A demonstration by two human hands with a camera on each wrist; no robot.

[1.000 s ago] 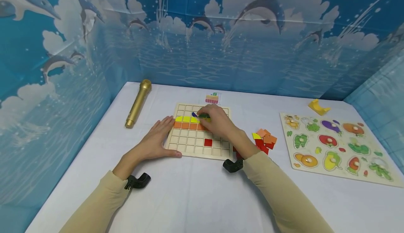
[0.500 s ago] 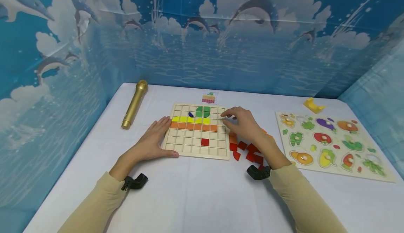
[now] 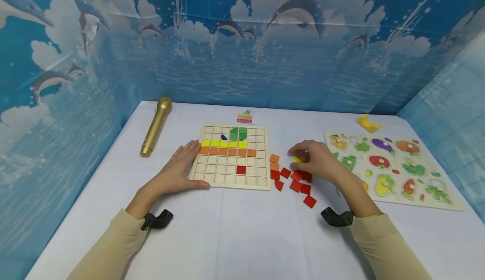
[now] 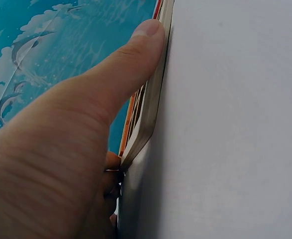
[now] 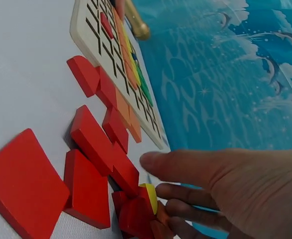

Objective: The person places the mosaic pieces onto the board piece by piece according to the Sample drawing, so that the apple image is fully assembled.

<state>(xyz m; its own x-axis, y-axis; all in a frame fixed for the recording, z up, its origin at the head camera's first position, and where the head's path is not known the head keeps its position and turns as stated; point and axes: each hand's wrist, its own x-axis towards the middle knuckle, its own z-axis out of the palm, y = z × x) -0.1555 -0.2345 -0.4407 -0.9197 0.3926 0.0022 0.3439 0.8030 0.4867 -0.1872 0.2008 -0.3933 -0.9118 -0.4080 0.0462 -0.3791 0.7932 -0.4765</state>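
Note:
My left hand (image 3: 179, 168) rests against the left side and front corner of a wooden grid board (image 3: 217, 171), its thumb (image 4: 141, 47) along the front edge. Set in the grid are green rounded pieces (image 3: 238, 134), a small blue piece (image 3: 224, 137), a yellow row (image 3: 223, 144), an orange row (image 3: 227, 152) and one red square (image 3: 241, 169). To the board's right, my right hand (image 3: 320, 160) hovers low over loose pieces, fingers bent. Its fingertips are beside a yellow piece (image 5: 150, 198); the thumb stands apart from it. Red squares (image 5: 26, 184) lie nearest the wrist camera.
A small picture card (image 3: 246, 117) lies behind the board. At the left is a gold microphone (image 3: 156, 127). A vegetable knob puzzle (image 3: 367, 153) occupies the right side, with a yellow curved block (image 3: 368, 123) behind it. Dolphin-printed cloth (image 3: 212, 78) surrounds the white table.
My right hand has left the green pieces on the board and moved right to the loose pile. My left hand stays at the board's edge. The head view has shifted slightly right.

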